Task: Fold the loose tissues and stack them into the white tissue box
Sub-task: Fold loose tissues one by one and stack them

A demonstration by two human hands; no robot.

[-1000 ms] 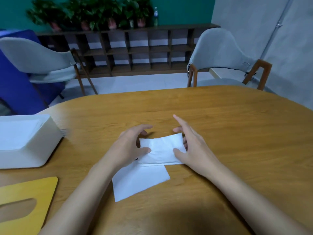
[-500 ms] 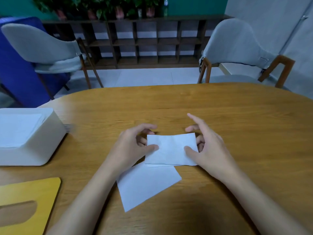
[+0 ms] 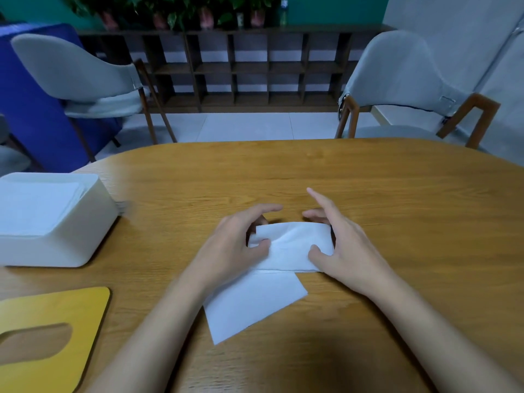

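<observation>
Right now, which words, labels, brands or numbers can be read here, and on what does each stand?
None can be read. The white tissue box, yellow lid, folded tissue and flat tissue show no print.
The bottle on the far shelf is too small and blurred to read.

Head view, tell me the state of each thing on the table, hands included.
folded tissue, folded over, held at both ends
flat tissue, lying flat on the table, not gripped
white tissue box, open, tissues stacked inside
yellow lid, off the box, lying flat
left hand, pinching the folded tissue's left end
right hand, pinching its right end
</observation>
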